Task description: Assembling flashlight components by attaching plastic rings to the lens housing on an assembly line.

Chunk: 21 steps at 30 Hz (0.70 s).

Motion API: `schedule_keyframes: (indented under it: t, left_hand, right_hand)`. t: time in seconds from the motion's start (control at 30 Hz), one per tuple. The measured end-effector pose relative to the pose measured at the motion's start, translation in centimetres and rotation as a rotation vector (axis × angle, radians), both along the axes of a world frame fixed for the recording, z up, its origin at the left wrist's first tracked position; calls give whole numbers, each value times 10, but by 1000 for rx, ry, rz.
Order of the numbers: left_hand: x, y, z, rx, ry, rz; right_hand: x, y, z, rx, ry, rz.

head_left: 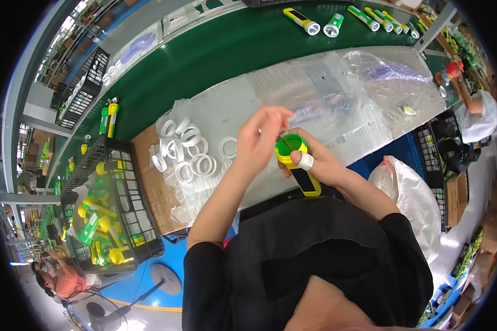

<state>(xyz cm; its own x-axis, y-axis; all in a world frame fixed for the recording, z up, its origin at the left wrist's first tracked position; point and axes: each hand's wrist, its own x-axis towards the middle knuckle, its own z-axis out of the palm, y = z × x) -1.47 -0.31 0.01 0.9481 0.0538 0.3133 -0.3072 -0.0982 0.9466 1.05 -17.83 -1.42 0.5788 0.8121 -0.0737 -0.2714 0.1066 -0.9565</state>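
In my right hand [320,163] is a yellow and green flashlight body [305,182] with a dark panel on its side. Its wide green-lined mouth faces up, with no lens or ring over it. A white wrap [305,161] covers part of the right thumb. My left hand [259,135] is just above and left of the mouth, its fingers bent together and slightly blurred. Thin dark lines, perhaps wires, show near those fingertips and inside the mouth. What the left fingers pinch is too small to tell. Several white rings [190,138] lie in a loose pile left of my hands.
Clear lenses [320,107] lie on plastic sheeting beyond my hands. A green belt [204,66] carries finished-looking flashlights [302,21] behind the table. On the left a black crate [132,204] holds yellow and green parts. A white bag [411,193] hangs at right; other people sit farther off.
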Motion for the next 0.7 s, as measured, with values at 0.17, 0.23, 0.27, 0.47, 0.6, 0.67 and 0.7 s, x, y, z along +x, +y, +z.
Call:
schedule_keyframes:
  t: [0.17, 0.23, 0.27, 0.47, 0.6, 0.67, 0.7]
  left_hand:
    - [-7, 0, -12, 329, -395, -90]
    - [-7, -8, -18, 518, -501, -84]
    - [-6, -10, -18, 519, -496, -85]
    - [35, -3, -63, 636, -209, 270]
    - [50, 3, -88, 877, -170, 191]
    - [51, 8, -91, 761, -177, 170]
    - [49, 13, -93, 759, -175, 170]
  right_hand:
    - [-7, 5, -5, 40, -33, -128]
    - [-8, 7, -24, 28, -172, -139]
    - [-9, 6, -26, 29, -167, -138]
    - [7, -15, -14, 152, 161, -346]
    - [11, -24, -14, 128, 140, -323]
    - [11, -24, -13, 133, 138, -309]
    - [10, -22, -13, 139, 137, -286]
